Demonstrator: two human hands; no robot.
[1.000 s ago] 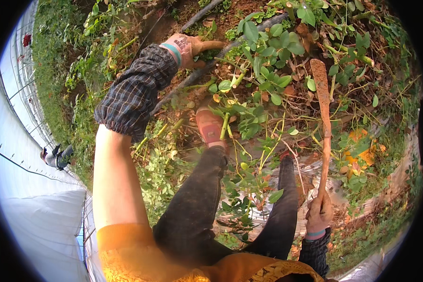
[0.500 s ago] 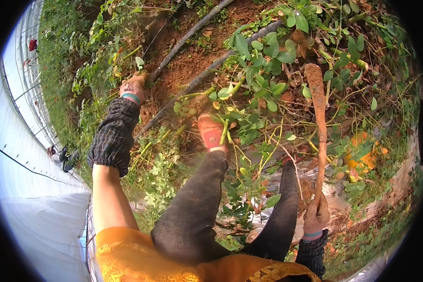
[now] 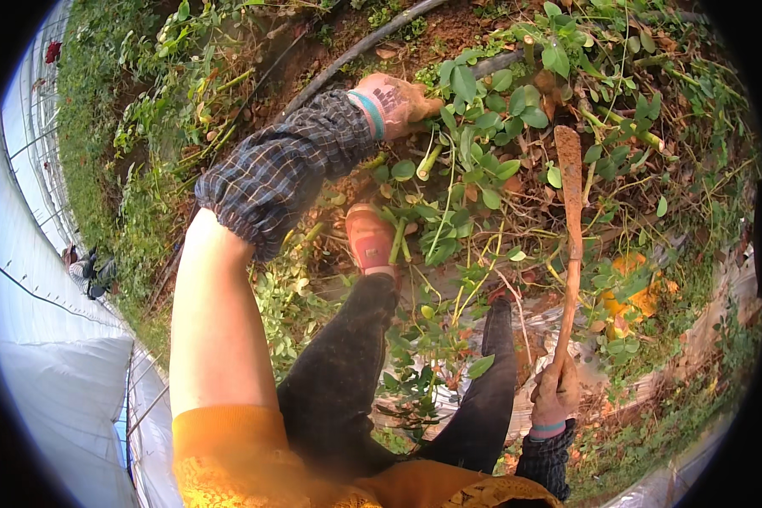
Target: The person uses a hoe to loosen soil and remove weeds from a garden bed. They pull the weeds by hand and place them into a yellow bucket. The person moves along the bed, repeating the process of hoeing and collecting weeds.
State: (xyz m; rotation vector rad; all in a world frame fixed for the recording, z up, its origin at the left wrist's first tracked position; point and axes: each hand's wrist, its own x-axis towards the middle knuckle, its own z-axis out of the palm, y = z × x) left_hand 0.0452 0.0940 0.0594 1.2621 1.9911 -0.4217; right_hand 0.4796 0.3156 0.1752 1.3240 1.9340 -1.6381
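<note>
The left hand (image 3: 398, 103) was out at full reach ahead of the person, its fingers bent at the edge of the green leaves (image 3: 487, 106). From where I stood I could not tell whether they had closed on a stem or merely pressed among the foliage, since the fingertips were lost there. A cut stem (image 3: 430, 161) stuck up just below that hand, so a low, careful reach seemed sensible.

The right hand (image 3: 556, 391) was wrapped around the lower end of the tool (image 3: 572, 241), down by the right leg (image 3: 484, 385). The tool pointed away from the body, its flat, rusty head over the tangle of stalks to the right of the leaves. Held out to the side like that, I judged, it kept clear of the left arm and left that hand free to work alone.

Checked sleeves (image 3: 284, 169) covered both wrists, probably against scratches. The left shoe (image 3: 370, 237) was planted among the stalks, perhaps to steady the lean. Beyond the left forearm a black pipe (image 3: 356, 55) ran along the reddish soil (image 3: 292, 61), likely for watering. Far off to the left, another person (image 3: 85, 273) was beside the greenery.
</note>
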